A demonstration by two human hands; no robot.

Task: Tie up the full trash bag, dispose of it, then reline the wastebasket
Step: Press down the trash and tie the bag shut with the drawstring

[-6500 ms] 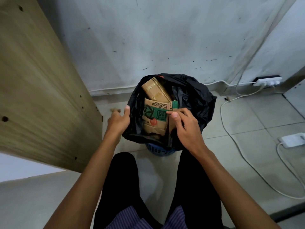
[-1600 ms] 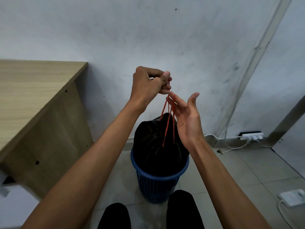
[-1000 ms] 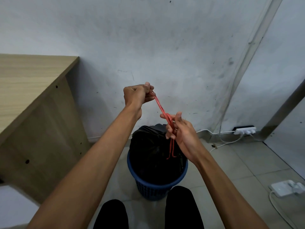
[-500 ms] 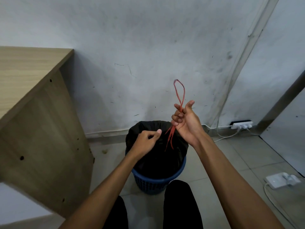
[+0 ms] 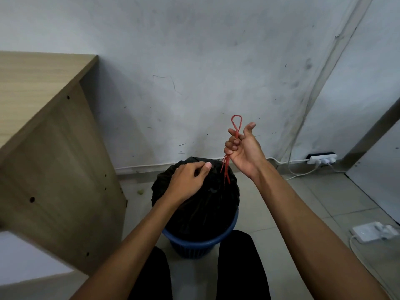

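- Working left to right, we first passed the wooden desk [image 5: 43,135], whose side panel stood just beside the wastebasket.
- Our left hand [image 5: 188,182] had dropped from the raised red drawstring [image 5: 236,131], which it had been pulling taut a second before, and now lay on top of the black trash bag [image 5: 199,204]; its fingers curled with the thumb against the plastic, seemingly pinching the gathered neck, though we could not tell how firm that hold was.
- The bag sat inside the blue wastebasket [image 5: 194,245], bulging above the rim, its mouth drawn together so none of its contents showed; earlier it had stood open on cardboard packaging.
- We judged from this that the cinching was done and the knotting was in hand, with lifting out, disposal and relining all yet to come.
- Our right hand [image 5: 242,148] was clenched on the drawstring above the bag, palm toward us, thumb free; a small loop stood up above the fingers and the strands ran down to the neck.
- Farther right, a white power strip [image 5: 322,158] lay by the wall and a white adapter [image 5: 374,231] on the tiles, well apart from the basket.
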